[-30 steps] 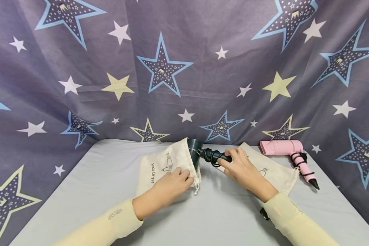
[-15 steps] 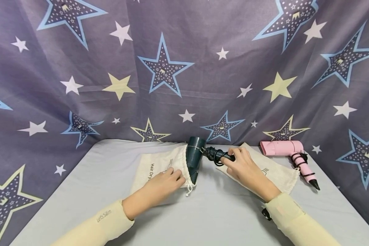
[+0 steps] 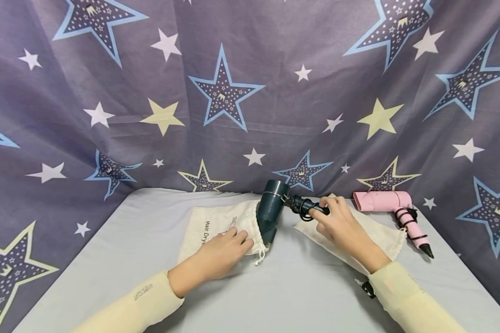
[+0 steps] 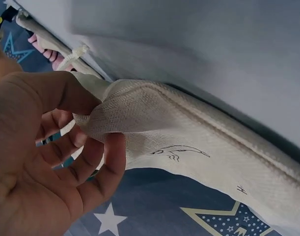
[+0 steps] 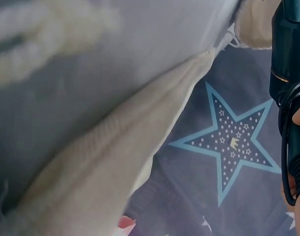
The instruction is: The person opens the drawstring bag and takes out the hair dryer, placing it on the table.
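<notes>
In the head view my right hand [image 3: 343, 229] grips the handle of a dark green hair dryer [image 3: 271, 206], its black cord wound round the handle. The dryer's barrel stands tilted at the mouth of a cream drawstring bag [image 3: 196, 231] printed "Hair Dryer". Whether its lower end is still partly inside the mouth, I cannot tell. My left hand [image 3: 222, 252] holds the bag near its mouth; in the left wrist view its thumb and fingers pinch the cloth [image 4: 140, 113]. At the right edge of the right wrist view are the dryer's barrel [image 5: 285, 54] and cord.
A second cream bag [image 3: 379, 231] lies flat under my right forearm. Right of it rests a pink hair dryer [image 3: 385, 201], black cord round its handle. A small black item [image 3: 367, 289] shows beside my right sleeve. A star-print curtain [image 3: 254, 120] rises behind the grey-covered table [image 3: 283, 300].
The green dryer has come out of the bag's mouth, up and to the right, with my right hand. My left hand first drew the bag leftward, then shifted slightly right.
</notes>
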`<state>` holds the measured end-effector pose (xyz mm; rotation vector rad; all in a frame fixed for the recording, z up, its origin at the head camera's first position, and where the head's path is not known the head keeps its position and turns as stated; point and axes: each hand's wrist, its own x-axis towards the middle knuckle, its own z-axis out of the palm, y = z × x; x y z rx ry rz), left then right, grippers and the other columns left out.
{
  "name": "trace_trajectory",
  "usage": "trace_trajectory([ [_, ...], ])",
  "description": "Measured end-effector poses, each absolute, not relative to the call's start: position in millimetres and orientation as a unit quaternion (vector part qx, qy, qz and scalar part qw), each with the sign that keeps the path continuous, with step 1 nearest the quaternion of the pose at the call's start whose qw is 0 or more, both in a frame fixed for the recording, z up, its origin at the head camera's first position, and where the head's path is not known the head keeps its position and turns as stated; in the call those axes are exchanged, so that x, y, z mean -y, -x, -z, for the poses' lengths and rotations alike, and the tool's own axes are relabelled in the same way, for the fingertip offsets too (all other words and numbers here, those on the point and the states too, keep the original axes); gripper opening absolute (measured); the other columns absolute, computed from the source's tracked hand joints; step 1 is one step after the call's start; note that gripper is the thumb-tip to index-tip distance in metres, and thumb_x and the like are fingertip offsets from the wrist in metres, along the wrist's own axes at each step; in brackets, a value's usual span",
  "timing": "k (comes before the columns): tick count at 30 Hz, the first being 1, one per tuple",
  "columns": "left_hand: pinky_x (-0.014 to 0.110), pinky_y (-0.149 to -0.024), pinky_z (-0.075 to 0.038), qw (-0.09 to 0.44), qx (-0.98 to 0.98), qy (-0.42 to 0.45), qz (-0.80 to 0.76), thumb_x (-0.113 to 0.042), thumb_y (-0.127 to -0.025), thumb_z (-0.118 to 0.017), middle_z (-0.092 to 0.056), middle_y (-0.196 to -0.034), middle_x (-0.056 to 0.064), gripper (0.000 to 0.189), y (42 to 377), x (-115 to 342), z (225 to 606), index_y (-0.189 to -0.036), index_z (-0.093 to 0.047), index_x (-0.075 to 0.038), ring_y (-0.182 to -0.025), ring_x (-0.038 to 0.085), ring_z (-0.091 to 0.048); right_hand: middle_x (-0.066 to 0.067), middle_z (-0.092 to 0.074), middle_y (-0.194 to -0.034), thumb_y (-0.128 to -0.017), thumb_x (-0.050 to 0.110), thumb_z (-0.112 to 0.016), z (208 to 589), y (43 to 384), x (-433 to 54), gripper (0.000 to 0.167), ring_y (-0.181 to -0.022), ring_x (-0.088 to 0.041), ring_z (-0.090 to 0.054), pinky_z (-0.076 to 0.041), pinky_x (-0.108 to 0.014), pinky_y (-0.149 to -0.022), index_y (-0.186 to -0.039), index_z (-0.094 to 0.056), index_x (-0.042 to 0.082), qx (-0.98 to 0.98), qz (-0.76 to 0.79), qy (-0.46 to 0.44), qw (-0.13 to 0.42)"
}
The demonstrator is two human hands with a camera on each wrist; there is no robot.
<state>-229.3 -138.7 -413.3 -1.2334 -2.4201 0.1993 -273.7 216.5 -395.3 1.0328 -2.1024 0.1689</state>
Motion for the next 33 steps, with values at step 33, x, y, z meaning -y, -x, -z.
trace_trajectory([
  [33, 0.032, -0.051, -0.050, 0.136, 0.896, 0.412, -0.096, -0.024, -0.093, -0.071, -0.058, -0.092, 0.003, 0.019, 212.9, 112.4, 411.5, -0.101, -0.060, -0.011, -0.081, 0.021, -0.059, -0.025, -0.052, -0.108, -0.078, 0.000, -0.067, 376.6, 287.7, -229.0, 0.038, -0.090, -0.043, -0.043, -0.035, -0.052, -0.081, -0.114, -0.066, 0.011, 0.856, -0.119, -0.345, 0.366],
])
